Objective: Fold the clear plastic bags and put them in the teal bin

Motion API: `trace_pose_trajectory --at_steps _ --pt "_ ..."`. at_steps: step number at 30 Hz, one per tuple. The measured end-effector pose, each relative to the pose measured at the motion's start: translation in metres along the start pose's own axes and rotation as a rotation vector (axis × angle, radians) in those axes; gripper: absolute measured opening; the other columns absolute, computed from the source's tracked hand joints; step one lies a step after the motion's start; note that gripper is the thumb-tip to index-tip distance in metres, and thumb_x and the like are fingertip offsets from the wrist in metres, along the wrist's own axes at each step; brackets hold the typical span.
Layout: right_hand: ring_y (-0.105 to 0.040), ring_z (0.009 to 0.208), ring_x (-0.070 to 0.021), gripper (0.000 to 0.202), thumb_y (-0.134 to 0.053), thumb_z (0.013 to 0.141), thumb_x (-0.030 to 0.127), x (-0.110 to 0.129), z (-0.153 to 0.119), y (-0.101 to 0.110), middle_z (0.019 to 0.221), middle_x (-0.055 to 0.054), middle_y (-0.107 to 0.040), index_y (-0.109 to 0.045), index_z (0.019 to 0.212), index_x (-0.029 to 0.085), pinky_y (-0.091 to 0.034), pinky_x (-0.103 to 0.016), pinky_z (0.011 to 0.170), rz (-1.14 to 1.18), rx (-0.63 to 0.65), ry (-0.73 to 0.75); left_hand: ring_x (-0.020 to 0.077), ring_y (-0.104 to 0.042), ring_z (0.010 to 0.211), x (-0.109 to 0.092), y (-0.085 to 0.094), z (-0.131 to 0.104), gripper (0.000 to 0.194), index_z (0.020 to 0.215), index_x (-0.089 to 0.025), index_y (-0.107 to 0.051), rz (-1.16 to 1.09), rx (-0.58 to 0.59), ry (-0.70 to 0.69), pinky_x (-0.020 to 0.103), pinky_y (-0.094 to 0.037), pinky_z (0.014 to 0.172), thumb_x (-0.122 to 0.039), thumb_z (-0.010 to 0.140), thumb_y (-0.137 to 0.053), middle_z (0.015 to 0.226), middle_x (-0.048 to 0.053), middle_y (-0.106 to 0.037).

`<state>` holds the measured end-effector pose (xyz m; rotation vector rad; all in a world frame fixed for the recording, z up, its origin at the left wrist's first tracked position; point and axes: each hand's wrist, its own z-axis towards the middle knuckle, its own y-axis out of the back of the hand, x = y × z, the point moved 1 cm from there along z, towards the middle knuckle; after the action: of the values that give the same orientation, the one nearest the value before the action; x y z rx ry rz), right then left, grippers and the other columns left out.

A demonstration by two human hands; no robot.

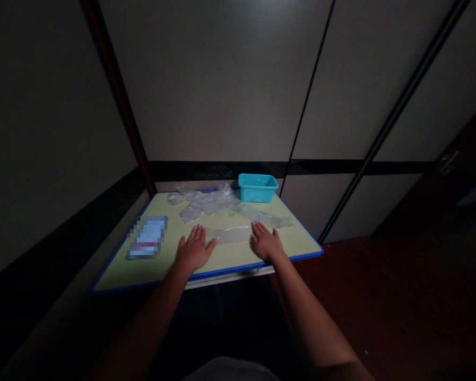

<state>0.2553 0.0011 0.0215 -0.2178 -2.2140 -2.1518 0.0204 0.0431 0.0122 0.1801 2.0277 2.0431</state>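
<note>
A clear plastic bag (234, 235) lies flat on the pale yellow table (143, 272), near its front edge. My left hand (195, 251) rests at the bag's left end, palm down with its fingers spread. At the right end lies my right hand (266, 242), also palm down with its fingers apart. Just beyond my right hand is another clear bag (264, 216), stretched out toward the right. Several crumpled clear bags (212, 201) are heaped farther back on the table.
A turquoise plastic basket (257, 189) stands at the table's back right. A blurred phone-like rectangle (148, 237) lies at the left side. Behind the table rise grey panels (222, 79), and a dark red floor (365, 296) shows at the right.
</note>
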Motion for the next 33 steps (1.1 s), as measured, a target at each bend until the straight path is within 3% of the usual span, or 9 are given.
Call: trace_pose_trajectory --at_steps 33 --pt "-0.008 0.143 -0.0154 0.058 -0.015 0.094 0.035 -0.0008 0.0025 -0.0008 0.157 -0.005 -0.01 -0.009 0.15 0.018 -0.01 -0.053 0.111 -0.023 0.02 -0.001 0.0237 -0.009 0.143 -0.0018 0.0011 -0.0001 0.077 0.148 -0.012 -0.02 -0.014 0.008 0.019 0.051 -0.016 0.112 -0.061 0.089 -0.017 0.155 0.007 -0.012"
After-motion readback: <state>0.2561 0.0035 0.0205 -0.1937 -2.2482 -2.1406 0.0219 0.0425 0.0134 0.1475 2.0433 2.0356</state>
